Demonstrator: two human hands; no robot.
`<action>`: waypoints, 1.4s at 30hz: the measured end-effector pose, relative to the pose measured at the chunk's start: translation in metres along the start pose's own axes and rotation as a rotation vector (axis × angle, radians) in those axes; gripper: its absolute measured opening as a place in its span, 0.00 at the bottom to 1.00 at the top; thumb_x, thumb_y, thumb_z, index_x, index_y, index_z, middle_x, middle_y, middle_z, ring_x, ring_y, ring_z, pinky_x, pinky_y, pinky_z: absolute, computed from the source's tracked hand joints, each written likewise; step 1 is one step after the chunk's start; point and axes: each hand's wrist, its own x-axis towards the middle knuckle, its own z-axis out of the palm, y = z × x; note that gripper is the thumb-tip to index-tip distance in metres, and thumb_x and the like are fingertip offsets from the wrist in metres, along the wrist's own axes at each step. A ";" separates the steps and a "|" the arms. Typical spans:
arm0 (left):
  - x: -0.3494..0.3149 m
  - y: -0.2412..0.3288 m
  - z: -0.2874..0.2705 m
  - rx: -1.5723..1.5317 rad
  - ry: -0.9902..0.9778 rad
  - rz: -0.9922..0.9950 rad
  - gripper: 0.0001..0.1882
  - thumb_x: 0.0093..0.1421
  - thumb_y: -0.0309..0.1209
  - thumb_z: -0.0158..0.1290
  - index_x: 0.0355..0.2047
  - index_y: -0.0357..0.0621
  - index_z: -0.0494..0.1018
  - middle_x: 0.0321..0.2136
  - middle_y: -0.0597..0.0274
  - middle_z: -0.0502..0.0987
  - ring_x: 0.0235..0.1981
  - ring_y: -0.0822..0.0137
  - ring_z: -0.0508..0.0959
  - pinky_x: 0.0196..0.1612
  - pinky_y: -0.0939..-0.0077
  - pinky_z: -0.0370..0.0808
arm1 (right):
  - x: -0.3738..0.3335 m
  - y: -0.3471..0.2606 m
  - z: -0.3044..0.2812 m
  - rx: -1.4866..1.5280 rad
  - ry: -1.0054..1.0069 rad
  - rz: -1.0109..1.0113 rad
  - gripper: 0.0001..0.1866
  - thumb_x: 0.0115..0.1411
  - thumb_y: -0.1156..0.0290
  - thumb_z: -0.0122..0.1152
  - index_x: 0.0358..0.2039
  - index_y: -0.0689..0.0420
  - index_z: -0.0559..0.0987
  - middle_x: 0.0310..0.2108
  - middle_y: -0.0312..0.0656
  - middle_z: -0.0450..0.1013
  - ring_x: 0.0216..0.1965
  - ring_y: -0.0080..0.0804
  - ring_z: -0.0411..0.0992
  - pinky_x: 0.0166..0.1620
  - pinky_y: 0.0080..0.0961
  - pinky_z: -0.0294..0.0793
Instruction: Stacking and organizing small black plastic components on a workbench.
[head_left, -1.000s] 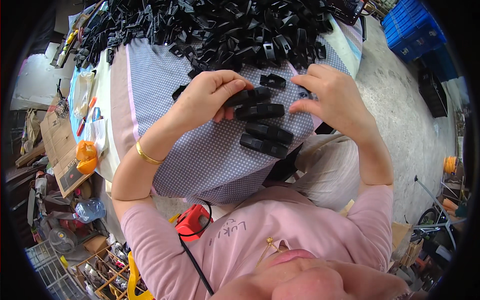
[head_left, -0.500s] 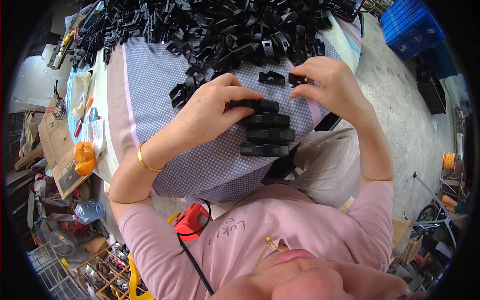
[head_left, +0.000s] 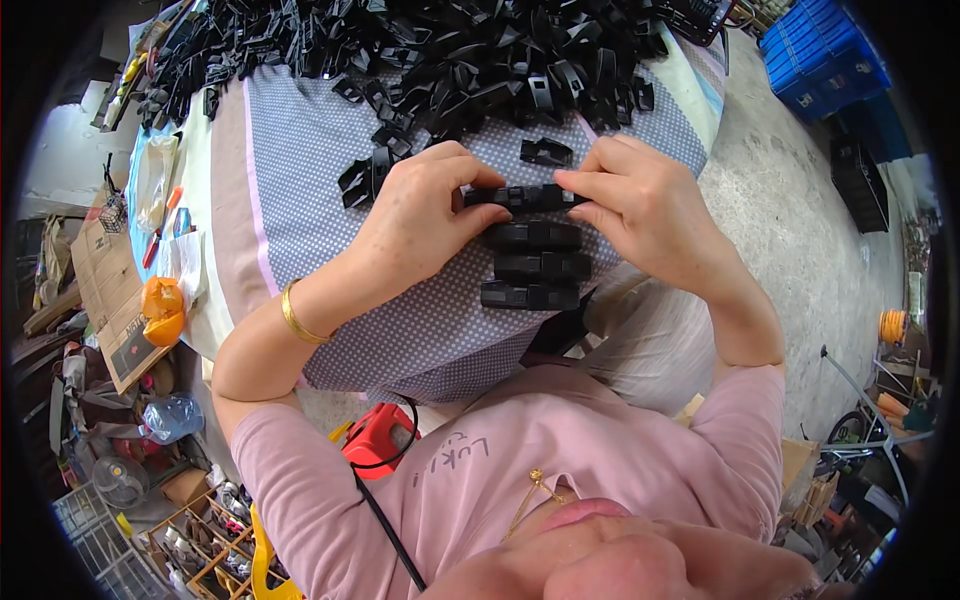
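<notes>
On the cloth-covered table (head_left: 300, 130), near its front edge, my left hand (head_left: 422, 205) and right hand (head_left: 645, 203), each pinched nearly closed, grip opposite ends of a black piece (head_left: 530, 197) beside three similar pieces (head_left: 542, 267).

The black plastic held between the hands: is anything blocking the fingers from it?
Nothing visible: the left hand pinches the black plastic at its left end, the right hand at its right. A loose black piece lies beyond, toward the heap, not in between.

One head-worn fisheye looks down on the nearby table (head_left: 305, 170), its rim hard to judge.
</notes>
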 end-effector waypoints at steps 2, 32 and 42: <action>0.002 -0.003 -0.001 0.008 -0.007 0.020 0.12 0.47 0.26 0.64 0.33 0.36 0.79 0.27 0.57 0.74 0.25 0.61 0.76 0.29 0.72 0.73 | 0.001 0.003 0.002 -0.008 0.010 0.000 0.15 0.44 0.78 0.67 0.36 0.63 0.81 0.29 0.42 0.72 0.31 0.38 0.71 0.34 0.30 0.70; 0.070 -0.133 -0.097 0.438 0.462 -0.269 0.21 0.55 0.39 0.59 0.43 0.36 0.76 0.33 0.49 0.81 0.36 0.55 0.80 0.41 0.68 0.75 | 0.013 0.024 0.023 -0.027 0.092 0.007 0.17 0.53 0.79 0.58 0.45 0.60 0.76 0.34 0.44 0.74 0.35 0.40 0.71 0.38 0.30 0.72; 0.040 -0.056 -0.093 -0.314 0.309 -0.236 0.15 0.67 0.36 0.44 0.46 0.43 0.76 0.21 0.66 0.76 0.19 0.82 0.71 0.21 0.90 0.66 | 0.008 0.039 0.009 0.016 0.060 0.047 0.15 0.50 0.71 0.67 0.39 0.58 0.78 0.33 0.42 0.75 0.32 0.39 0.72 0.37 0.30 0.73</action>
